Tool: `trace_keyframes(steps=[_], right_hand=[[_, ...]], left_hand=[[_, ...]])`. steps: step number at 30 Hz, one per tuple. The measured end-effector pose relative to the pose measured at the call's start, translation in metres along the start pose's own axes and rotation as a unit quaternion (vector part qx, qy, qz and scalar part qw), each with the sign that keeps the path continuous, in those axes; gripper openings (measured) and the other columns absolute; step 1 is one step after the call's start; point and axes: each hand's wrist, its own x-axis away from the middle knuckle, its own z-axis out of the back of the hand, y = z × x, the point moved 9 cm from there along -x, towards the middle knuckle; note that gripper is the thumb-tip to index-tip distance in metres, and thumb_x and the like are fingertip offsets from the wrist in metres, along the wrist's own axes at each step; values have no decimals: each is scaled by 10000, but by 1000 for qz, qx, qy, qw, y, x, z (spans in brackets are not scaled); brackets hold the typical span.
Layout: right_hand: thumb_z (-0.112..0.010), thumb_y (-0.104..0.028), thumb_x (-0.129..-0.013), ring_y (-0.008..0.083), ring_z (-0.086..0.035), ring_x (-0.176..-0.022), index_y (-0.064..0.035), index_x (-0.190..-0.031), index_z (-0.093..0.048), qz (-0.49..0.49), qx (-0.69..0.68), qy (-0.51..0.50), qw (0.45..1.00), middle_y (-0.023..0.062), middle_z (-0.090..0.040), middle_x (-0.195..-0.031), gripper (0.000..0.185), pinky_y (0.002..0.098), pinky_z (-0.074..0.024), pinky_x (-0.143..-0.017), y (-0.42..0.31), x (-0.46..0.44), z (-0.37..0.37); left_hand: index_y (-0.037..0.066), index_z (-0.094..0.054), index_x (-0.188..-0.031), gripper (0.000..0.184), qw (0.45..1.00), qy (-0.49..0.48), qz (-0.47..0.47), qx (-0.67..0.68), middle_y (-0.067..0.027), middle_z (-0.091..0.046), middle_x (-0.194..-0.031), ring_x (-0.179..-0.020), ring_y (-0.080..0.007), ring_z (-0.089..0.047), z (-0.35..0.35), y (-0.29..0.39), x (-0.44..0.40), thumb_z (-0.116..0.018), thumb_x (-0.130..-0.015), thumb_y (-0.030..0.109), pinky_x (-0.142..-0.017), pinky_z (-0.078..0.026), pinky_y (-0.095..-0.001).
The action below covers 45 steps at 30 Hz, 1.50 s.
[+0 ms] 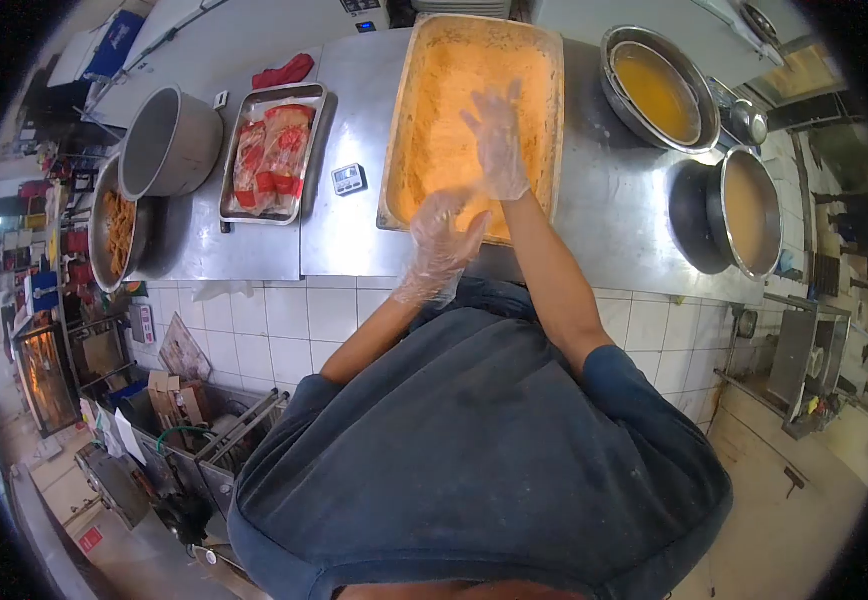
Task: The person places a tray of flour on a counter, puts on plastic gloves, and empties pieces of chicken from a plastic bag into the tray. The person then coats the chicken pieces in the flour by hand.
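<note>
A large rectangular tub (557, 100) on the metal table holds an orange-yellow powder (454, 90) spread over its bottom. My right hand (499, 145), in a clear plastic glove, is over the tub with its fingers spread and nothing in it. Lower and to the left, my left hand (441, 240) wears a loose clear glove near the tub's front rim. Its thumb stands apart from the fingers, and no object shows in it. Whether either hand touches the powder is hard to tell.
On the left are a small digital timer (349, 179), a metal tray (311, 185) with packaged meat (279, 150), a deep pot (159, 140) and a bowl of brownish pieces (114, 235). Right of the tub stand a bowl of yellow liquid (654, 95) and a bowl of cloudy liquid (749, 215).
</note>
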Motion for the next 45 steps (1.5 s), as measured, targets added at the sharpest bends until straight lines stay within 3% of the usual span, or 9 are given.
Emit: trace_keyframes(steps=[18,21,24,27,30,36,37,43,45], right_hand=[[-572,-533,-969,412,-197,-1494,-298,-1607,58,-78,-151,93,981,189,-80,-1637,927,631,-297,-1158,-9,-11,-14],[-545,-554,-972,428,-221,-1478,-296,-1605,27,-72,-150,115,979,192,-71,-1634,891,662,-347,-1126,-22,-7,-37],[-634,-489,-937,442,-190,-1498,-212,-1592,72,-73,-242,91,963,168,-3,-1648,1002,644,-378,-1123,-29,-18,-45],[-716,-441,-898,408,-368,-1419,-138,-1573,-128,-97,-156,92,979,173,-213,-1589,945,582,-469,-1064,-12,-39,-17],[-771,-326,-870,282,-610,-1163,-66,-1395,-470,-59,4,37,998,144,-563,-1292,658,420,-551,-954,-11,-30,1],[-753,-156,-835,145,-551,-594,-80,-829,-633,-167,460,53,871,-13,-549,-678,142,302,-466,-571,16,3,26],[-756,-164,-838,151,-554,-596,-70,-846,-638,-168,482,41,859,5,-573,-698,151,308,-471,-577,21,9,29],[-750,-276,-896,192,-657,-885,-14,-1129,-657,-278,693,2,665,90,-697,-989,362,352,-540,-823,8,51,42],[-736,-278,-916,223,-654,-989,-18,-1219,-629,-130,659,52,739,108,-685,-1068,414,383,-524,-895,-10,68,25]], left_hand=[[-19,-693,-1048,218,951,103,289,38,-110,-726,-874,-690,-160,-665,-45,-52,3,-685,-842,53,-634,-536,-305],[-13,-704,-993,188,835,18,400,379,-71,-717,-852,-680,-131,-639,-100,-105,38,-694,-842,99,-616,-520,-292],[-3,-720,-1015,188,844,-166,448,245,-18,-684,-821,-705,-128,-611,-101,-82,63,-677,-886,128,-644,-494,-276],[24,-736,-997,159,802,-193,492,279,-19,-689,-791,-715,-132,-622,-108,-88,109,-687,-893,133,-654,-509,-283],[41,-723,-1015,164,914,-78,388,88,-16,-680,-780,-717,-128,-624,-36,-86,57,-712,-891,149,-669,-521,-279],[27,-654,-1144,349,915,167,365,-37,-60,-707,-842,-757,-150,-656,85,-181,37,-765,-844,165,-722,-536,-303],[23,-647,-1144,465,926,165,333,-64,-141,-718,-890,-823,-264,-693,105,-192,30,-794,-767,252,-777,-543,-385],[4,-626,-1206,685,871,100,391,-279,-202,-713,-1070,-989,-340,-694,123,-313,53,-851,-677,376,-897,-526,-425],[-6,-630,-1243,697,874,99,396,-262,-194,-725,-1045,-980,-325,-701,124,-324,54,-843,-689,359,-909,-528,-409]])
